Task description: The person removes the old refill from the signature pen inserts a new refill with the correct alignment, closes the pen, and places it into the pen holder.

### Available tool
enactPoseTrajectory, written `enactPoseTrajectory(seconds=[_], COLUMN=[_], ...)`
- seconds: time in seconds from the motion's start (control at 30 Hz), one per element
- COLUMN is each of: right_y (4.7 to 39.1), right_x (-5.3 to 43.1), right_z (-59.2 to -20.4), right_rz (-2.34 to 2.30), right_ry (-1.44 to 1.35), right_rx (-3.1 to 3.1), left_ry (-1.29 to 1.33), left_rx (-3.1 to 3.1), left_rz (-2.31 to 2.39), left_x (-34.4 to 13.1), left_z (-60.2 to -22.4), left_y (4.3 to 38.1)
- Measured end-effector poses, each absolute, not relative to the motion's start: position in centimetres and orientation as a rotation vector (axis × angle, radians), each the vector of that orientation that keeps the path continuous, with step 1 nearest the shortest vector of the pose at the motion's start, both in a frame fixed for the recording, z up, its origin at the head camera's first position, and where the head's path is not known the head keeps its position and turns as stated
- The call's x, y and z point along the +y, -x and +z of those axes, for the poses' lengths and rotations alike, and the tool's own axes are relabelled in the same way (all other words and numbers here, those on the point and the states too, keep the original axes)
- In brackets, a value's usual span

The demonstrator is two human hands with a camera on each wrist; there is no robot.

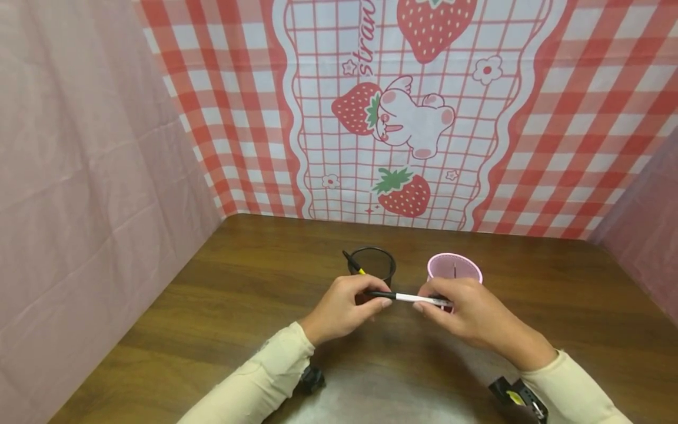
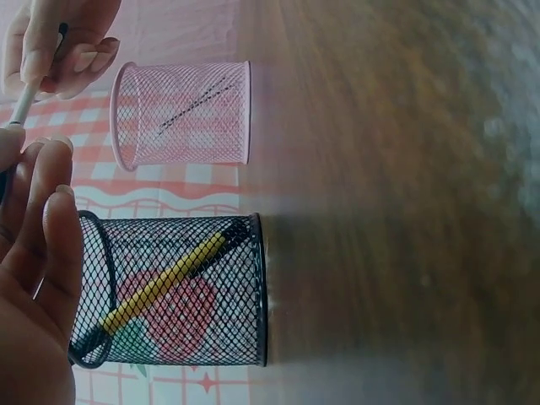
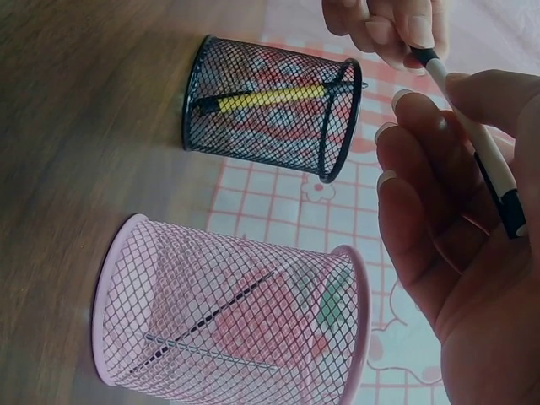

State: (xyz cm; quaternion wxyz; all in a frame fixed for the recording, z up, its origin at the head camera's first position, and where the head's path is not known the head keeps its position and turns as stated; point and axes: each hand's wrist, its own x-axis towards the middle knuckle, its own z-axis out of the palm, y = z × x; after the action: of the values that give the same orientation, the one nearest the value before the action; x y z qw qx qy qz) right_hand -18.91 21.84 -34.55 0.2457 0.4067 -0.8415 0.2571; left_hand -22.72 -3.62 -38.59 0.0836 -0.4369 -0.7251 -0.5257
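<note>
A white pen with black ends [image 1: 408, 298] is held level between the two hands, over the table and in front of two mesh cups. At its black end, my left hand [image 1: 346, 306] pinches it between thumb and fingers. My right hand [image 1: 474, 309] pinches the white barrel near the other end, which shows black in the right wrist view. Behind the left hand stands a black mesh pen cup [image 2: 181, 337], with a yellow-and-black pen [image 2: 164, 283] leaning inside. Behind the right hand, a pink mesh pen cup [image 3: 236, 253] contains a thin dark stick, like a pen refill [image 3: 207, 319].
The brown wooden table [image 1: 212, 306] reaches back to a red-and-white strawberry cloth [image 1: 424, 118]. Pink fabric [image 1: 95, 176] hangs along the left side, with more fabric [image 1: 641, 212] at the right. Dark camera mounts [image 1: 312, 378] sit under the wrists.
</note>
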Motion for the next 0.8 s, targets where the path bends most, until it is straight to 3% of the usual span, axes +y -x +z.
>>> enactPoseTrajectory(seconds=[0.8], right_y=[19.10], right_x=[21.93], right_z=[-34.52], right_rz=[0.777], right_ry=[-1.087], right_rx=[-2.298], left_ry=[1.345], left_rx=[-2.165], left_rz=[-1.528], left_x=[-3.76], left_z=[-38.63], left_y=[23.06])
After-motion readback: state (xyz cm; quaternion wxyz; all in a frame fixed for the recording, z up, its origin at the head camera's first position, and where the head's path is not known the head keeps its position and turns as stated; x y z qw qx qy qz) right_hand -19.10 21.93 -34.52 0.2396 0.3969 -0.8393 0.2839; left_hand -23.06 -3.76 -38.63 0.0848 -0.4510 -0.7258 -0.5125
